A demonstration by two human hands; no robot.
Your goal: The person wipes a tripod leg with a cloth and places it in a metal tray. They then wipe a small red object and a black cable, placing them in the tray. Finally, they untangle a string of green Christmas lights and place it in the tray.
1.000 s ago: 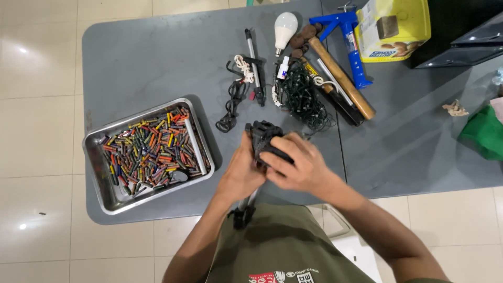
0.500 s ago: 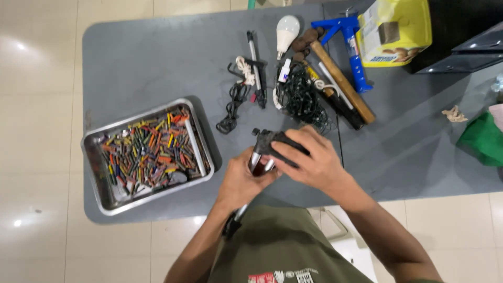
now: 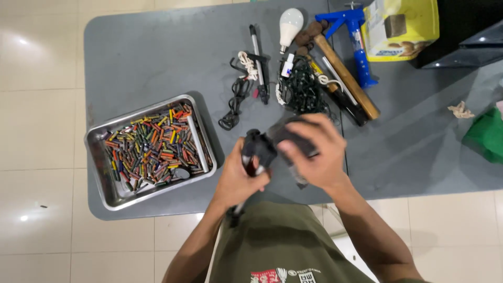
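A grey table (image 3: 136,57) is seen from above, with pale floor tiles (image 3: 36,105) around it. At its near left a steel tray (image 3: 99,144) is set, filled with many small coloured sticks (image 3: 152,147), possibly crayons. At the far right corner a yellow carton (image 3: 401,26) is placed, and just left of it a blue-handled tool (image 3: 359,39) and a wooden-handled hammer (image 3: 343,73) are laid side by side. A tangle of black string lights (image 3: 304,91) is heaped left of the hammer, with a white light bulb (image 3: 290,23) beyond it and a coiled black cable (image 3: 236,99) further left. A green cloth (image 3: 484,133) is seen at the right edge. Near the table's front edge, at the middle, a black device (image 3: 259,147) is held in both hands above the tabletop. The left hand (image 3: 238,175) is wrapped around its lower part, and the right hand (image 3: 317,152) is closed over a dark piece at its right side, fingers curled. What exactly the device is cannot be told.
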